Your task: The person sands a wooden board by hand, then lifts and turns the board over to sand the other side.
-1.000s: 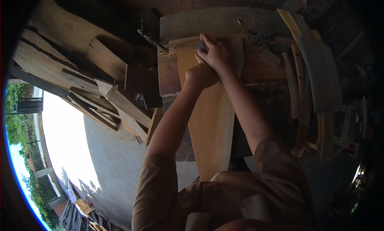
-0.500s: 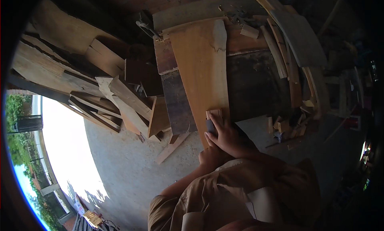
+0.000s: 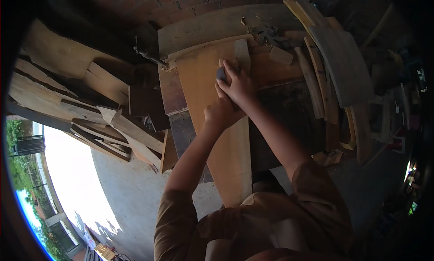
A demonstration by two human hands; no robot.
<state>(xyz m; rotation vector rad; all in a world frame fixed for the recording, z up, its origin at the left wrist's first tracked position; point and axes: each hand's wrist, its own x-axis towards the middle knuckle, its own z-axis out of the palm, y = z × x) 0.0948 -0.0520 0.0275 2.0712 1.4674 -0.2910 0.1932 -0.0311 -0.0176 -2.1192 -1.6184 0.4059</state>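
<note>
The person's shirt [image 3: 271, 215] fills the bottom of the view, and both bare arms reach forward from it over a long board [image 3: 233, 152]. The near end of the board hangs past the bench [image 3: 174, 91], close to the person's body. The rest lies flat on the bench top, which I think is what carries the board under the weight of the arms.

The left hand [image 3: 220, 112] comes first. It is curled into a fist and sits on the board, touching the wrist of the right hand [image 3: 239, 85]. No thing is visible inside the fist. It seems to be placed there to add push behind the other hand.

Just beyond it, the right hand lies palm down with its fingers closed over a small grey block [image 3: 221, 73]. It presses the block flat on the face of the board, near the far end and a little toward the left edge. A hand laid on top like this puts the force straight down.

The long axis of the board runs away from the person, from the body toward the brick wall [image 3: 181, 1], leaning slightly to the left as it goes. The arms lie along the same line.

Farther off, a metal clamp [image 3: 147, 56] stands at the far left corner of the bench and an offcut [image 3: 281, 55] lies to the right. Planks [image 3: 90, 87] are heaped on the left and curved slats [image 3: 339, 62] on the right.
</note>
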